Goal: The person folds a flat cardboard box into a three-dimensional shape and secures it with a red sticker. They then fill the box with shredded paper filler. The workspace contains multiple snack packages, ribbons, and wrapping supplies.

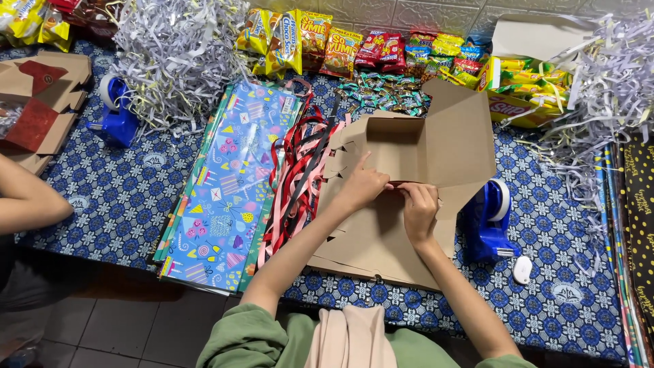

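A person's two bare hands work on a brown cardboard box (402, 177) that lies part-folded near the middle of a table (122, 197) covered in a blue patterned cloth. The left hand (361, 185) rests flat on the card, its fingers loosely spread with the forefinger pointing up toward the box's raised back wall. The right hand (417, 208) touches it, its fingers curled and pinching a small fold of card at the box's front edge.

To do this fold well, it seems best to hold the panel down firmly with the flat hand while the pinching fingers crease along the scored line, keeping the tab square so that it seats cleanly.

The box is plain, unprinted brown card with zigzag-cut tabs along its left side, one large flap standing open at the upper right, and a flat panel reaching toward the person.

Beside it on the left lie red and black ribbons (296, 180) and sheets of bright party-patterned wrapping paper (221, 184). A blue tape dispenser (487, 221) stands just to the right. Snack packets (354, 49) and shredded paper (177, 58) line the far edge.
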